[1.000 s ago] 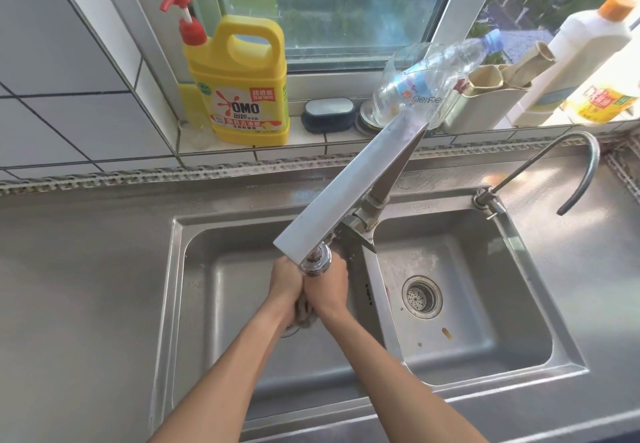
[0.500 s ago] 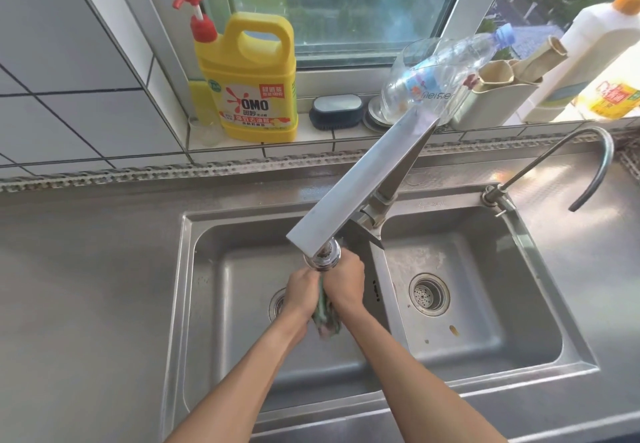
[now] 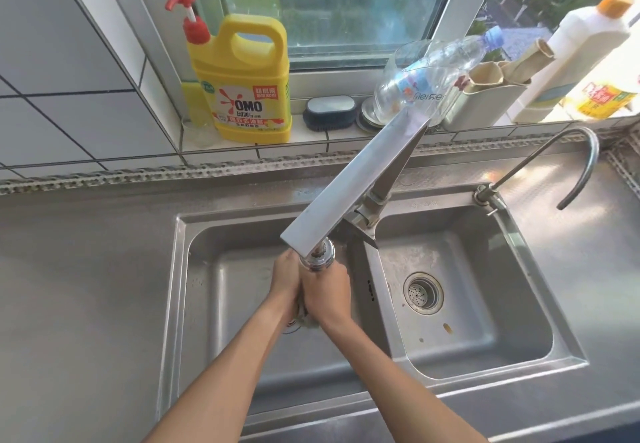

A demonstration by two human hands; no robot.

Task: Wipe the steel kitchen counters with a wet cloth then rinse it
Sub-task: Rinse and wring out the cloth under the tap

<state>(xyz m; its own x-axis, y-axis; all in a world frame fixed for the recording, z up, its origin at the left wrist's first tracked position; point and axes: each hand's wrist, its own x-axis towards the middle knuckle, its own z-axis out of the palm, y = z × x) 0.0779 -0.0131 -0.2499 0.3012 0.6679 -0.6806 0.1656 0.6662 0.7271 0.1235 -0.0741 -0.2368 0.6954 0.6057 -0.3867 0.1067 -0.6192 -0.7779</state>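
A: What are the fingers doing?

B: They are curled inward, both sets clenched on the cloth. The left hand and right hand press together with the cloth squeezed between them, right under the spout head of the faucet, over the left basin.

A: What changed in the last second?

B: Half a second ago a green strip of cloth hung plainly below the 2 fists; now the hands have closed up again and only a small grey-green scrap shows at the near edge of the palms. That open-and-squeeze rhythm reads as scrubbing the cloth, so the task looks to be in its rinse stage, with the counter already behind it.

A: What can't be made out?

B: Whether water is running; no stream is visible under the spout head. Most of the cloth is hidden by the hands, the left drain is largely covered by the wrists, and the fingertips are out of sight. On the sill, the yellow detergent jug is clear.
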